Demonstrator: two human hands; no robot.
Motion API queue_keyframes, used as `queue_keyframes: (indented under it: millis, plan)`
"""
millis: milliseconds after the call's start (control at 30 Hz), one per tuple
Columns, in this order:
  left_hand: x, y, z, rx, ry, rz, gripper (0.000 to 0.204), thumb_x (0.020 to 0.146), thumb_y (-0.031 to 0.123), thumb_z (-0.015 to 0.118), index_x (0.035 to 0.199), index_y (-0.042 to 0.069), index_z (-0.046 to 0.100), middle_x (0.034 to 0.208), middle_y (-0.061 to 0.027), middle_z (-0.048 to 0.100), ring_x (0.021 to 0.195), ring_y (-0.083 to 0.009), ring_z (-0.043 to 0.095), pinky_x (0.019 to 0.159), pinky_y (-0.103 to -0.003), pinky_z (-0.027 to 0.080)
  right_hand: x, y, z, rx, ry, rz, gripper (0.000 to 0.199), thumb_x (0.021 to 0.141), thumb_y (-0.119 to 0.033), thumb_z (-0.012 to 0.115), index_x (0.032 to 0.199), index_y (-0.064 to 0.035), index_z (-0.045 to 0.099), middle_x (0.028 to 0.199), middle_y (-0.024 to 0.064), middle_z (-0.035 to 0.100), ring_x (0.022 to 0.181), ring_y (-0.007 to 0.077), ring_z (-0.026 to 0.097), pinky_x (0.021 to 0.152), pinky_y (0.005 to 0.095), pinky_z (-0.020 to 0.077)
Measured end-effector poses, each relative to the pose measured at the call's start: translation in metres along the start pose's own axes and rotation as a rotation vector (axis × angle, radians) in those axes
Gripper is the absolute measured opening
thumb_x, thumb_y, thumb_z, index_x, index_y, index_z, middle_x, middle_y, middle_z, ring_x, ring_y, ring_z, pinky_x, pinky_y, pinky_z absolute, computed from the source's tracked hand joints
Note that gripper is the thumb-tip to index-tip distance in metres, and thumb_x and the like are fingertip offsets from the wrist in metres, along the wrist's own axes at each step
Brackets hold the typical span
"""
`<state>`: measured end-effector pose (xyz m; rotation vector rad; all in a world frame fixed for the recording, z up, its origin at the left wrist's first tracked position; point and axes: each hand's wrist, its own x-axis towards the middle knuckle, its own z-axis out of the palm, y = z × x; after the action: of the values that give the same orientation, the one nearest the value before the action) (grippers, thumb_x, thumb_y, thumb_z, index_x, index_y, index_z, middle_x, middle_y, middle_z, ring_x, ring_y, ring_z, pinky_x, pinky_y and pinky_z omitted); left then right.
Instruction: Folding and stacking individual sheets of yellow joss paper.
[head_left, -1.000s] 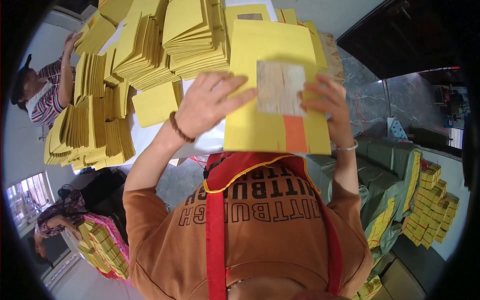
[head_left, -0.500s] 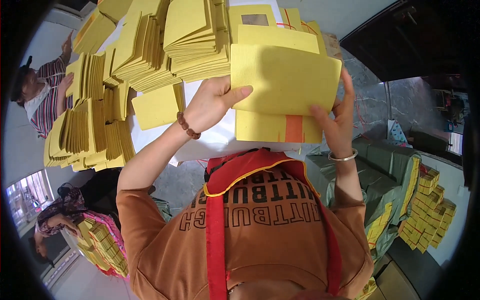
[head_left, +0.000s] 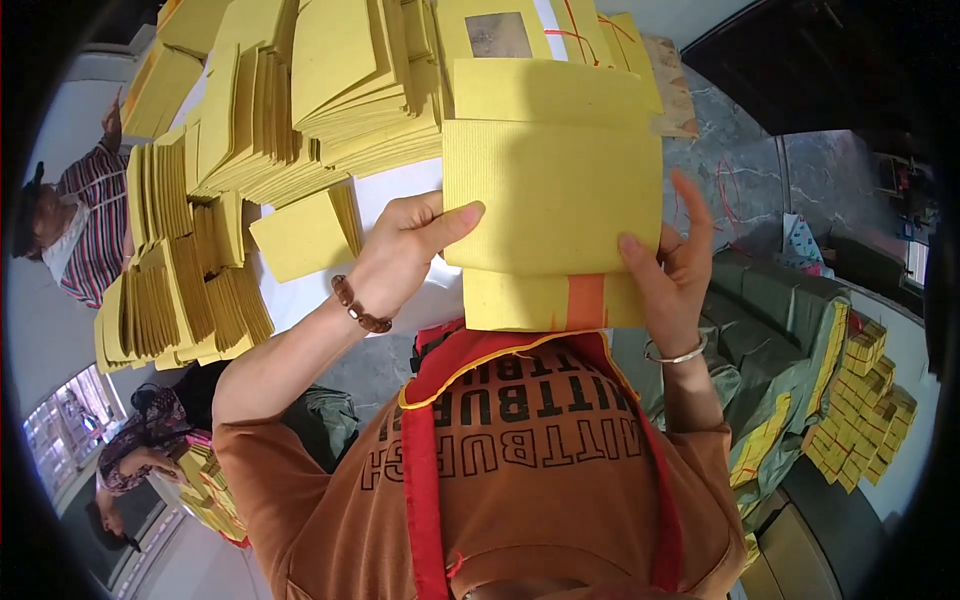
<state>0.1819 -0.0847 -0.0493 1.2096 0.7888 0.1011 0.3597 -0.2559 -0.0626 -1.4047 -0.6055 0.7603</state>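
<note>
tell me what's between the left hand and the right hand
In the head view, ribbed yellow paper spans the stretch from the left hand to the right hand, touching both.

Block capitals (head_left: pixel 510 450) run in stacked rows across the chest of a brown short-sleeved cloth shirt (head_left: pixel 560 520), lower centre of the frame, standing upside down. The bottom row is only outlined in black; the one above is solid black. A red cloth apron with yellow edging (head_left: pixel 480 362) covers part of the lettering.
</note>
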Motion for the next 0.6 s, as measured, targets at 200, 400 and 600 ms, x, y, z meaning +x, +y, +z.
queue_keyframes:
  millis: [200,400,600]
  plan:
    - [0.002,0.005,0.000,0.096,0.022,-0.078,0.028,0.092,0.021,0.053,0.100,-0.004,0.062,0.090,-0.0048,0.065,0.082,-0.0071,0.057,0.076,-0.022,0.043,0.006,-0.005,-0.006,-0.675,-0.089,-0.339,0.015,0.080,-0.002,0.058,0.093,-0.0026,0.065,0.083,0.0024,0.065,0.064,0.0075,0.052,0.059,0.0222,0.0393]
    - [-0.004,0.000,0.006,-0.015,0.047,0.051,0.024,0.091,0.019,0.055,0.099,-0.003,0.063,0.089,-0.0035,0.065,0.079,-0.0054,0.056,0.073,-0.021,0.043,0.005,-0.007,-0.003,-0.405,-0.053,0.055,0.020,0.079,-0.002,0.058,0.098,-0.0018,0.065,0.080,0.0057,0.064,0.065,0.0082,0.054,0.055,0.0228,0.0397]
    - [-0.003,-0.007,0.004,-0.006,0.080,0.035,0.023,0.090,0.019,0.057,0.098,-0.002,0.063,0.089,-0.0030,0.065,0.078,-0.0056,0.055,0.072,-0.021,0.042,0.003,-0.002,-0.001,-0.376,-0.019,0.092,0.020,0.080,-0.002,0.058,0.099,-0.0015,0.064,0.080,0.0019,0.062,0.065,0.0027,0.049,0.054,0.0181,0.0373]
